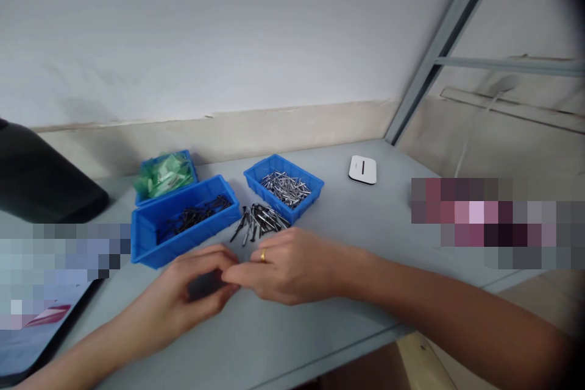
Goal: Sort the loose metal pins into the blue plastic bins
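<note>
Left hand (192, 286), right hand (290, 265) meet at curled fingertips; cannot tell if gripping, view blocked. Loose screws (261, 221) heaped on bench (338, 213) beside blue bins (307, 206). Risk: right knuckles brushing heap, scattering screws.

The right hand (297, 265) wears a small, shiny gold ring (263, 255) on one finger (276, 253). It looks like a thin little band. The left hand (176, 287) is bare. Both arms (425, 295) are bare too, as far as they show.
</note>
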